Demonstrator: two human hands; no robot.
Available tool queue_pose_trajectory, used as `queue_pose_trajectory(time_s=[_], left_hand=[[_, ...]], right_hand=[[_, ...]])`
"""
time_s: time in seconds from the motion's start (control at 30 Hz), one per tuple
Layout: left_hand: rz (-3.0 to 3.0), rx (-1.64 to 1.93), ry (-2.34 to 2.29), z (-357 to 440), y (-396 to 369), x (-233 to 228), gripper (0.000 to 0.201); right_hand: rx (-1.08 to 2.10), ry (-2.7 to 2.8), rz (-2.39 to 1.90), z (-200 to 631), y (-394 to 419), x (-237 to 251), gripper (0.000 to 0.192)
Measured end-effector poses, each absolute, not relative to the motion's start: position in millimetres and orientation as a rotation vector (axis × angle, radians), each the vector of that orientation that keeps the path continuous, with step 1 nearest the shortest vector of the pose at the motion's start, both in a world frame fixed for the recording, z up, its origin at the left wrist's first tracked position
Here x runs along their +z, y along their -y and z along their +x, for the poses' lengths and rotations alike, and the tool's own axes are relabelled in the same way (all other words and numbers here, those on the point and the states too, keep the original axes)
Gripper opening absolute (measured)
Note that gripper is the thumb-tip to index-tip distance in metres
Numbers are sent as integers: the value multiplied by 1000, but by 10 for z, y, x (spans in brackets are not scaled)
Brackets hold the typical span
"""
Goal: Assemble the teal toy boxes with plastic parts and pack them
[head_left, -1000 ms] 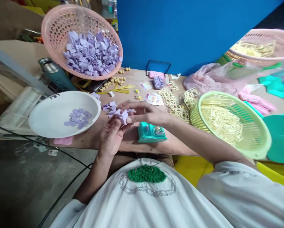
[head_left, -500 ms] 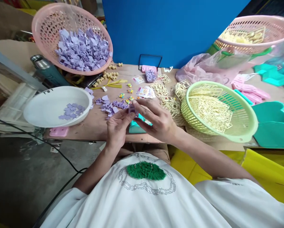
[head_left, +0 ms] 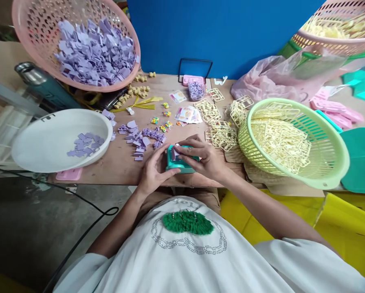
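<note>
A small teal plastic toy piece (head_left: 174,163) lies on the wooden table near its front edge. My left hand (head_left: 153,171) grips its left side. My right hand (head_left: 202,158) covers its right side and presses a small purple part (head_left: 174,152) onto its top with the fingertips. Loose purple parts (head_left: 142,136) are scattered just behind the hands. Much of the teal piece is hidden under my fingers.
A white bowl (head_left: 42,152) with some purple parts sits at the left. A pink basket (head_left: 29,28) full of purple parts is tilted behind it. A green basket (head_left: 329,162) of cream frames stands right, with loose cream frames (head_left: 222,134), stickers (head_left: 187,115) and a metal flask (head_left: 45,87) around.
Both hands have come down from mid-air with the purple part onto the teal piece on the table. The view has shifted slightly.
</note>
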State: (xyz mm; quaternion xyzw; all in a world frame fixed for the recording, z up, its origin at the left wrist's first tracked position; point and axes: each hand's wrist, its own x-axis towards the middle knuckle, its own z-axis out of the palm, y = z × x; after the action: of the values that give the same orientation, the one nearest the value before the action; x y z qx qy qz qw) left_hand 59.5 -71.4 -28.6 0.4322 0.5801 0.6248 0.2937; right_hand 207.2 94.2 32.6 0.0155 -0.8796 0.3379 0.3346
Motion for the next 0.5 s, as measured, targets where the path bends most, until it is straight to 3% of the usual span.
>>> queue_pose_trajectory(time_s=[0.5], left_hand=[[1315, 1680, -1638, 649, 775, -343, 49]], right_hand=[[770, 2360, -27, 2105, -887, 269, 33]])
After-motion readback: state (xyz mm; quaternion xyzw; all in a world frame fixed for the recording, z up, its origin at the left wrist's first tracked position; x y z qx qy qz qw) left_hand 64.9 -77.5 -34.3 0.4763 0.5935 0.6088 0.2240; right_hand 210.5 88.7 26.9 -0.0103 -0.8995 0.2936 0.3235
